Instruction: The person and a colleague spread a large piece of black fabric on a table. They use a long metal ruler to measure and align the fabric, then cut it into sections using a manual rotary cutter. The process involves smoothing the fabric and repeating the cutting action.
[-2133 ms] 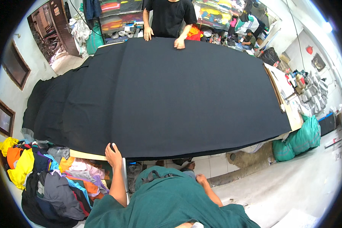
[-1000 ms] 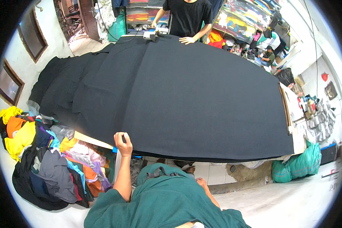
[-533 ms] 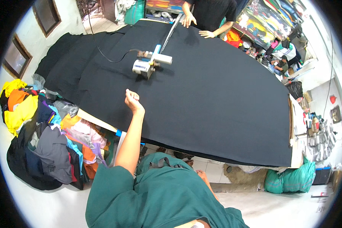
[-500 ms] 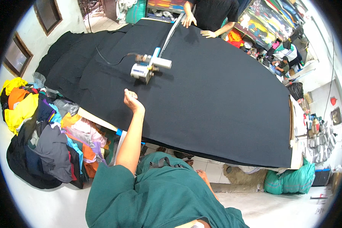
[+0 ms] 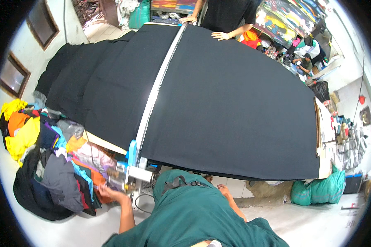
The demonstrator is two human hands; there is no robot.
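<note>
A long metal guide rail (image 5: 160, 90) lies across the black fabric (image 5: 239, 103) on the table, from the far edge to the near edge. At its near end a cutting machine with blue and white parts (image 5: 139, 173) hangs past the table edge, a cable looping below. My left hand (image 5: 109, 192) is left of the machine, over the clothing pile, fingers loosely apart and apparently holding nothing. My right hand (image 5: 223, 190) is beside my green shirt, below the table edge, fingers curled; whatever it may hold is too small to make out.
Across the table a person in black (image 5: 226, 14) has both hands at the far edge, one by the rail's end. A clothing heap (image 5: 24, 136) is at left, green sacks (image 5: 317, 189) at lower right. Shelves (image 5: 288, 16) stand behind, and another person (image 5: 305, 61) sits back right.
The machine has come from mid-table to the near edge, with the rail now spanning the fabric. My left hand has dropped from above the fabric to beside the machine.
</note>
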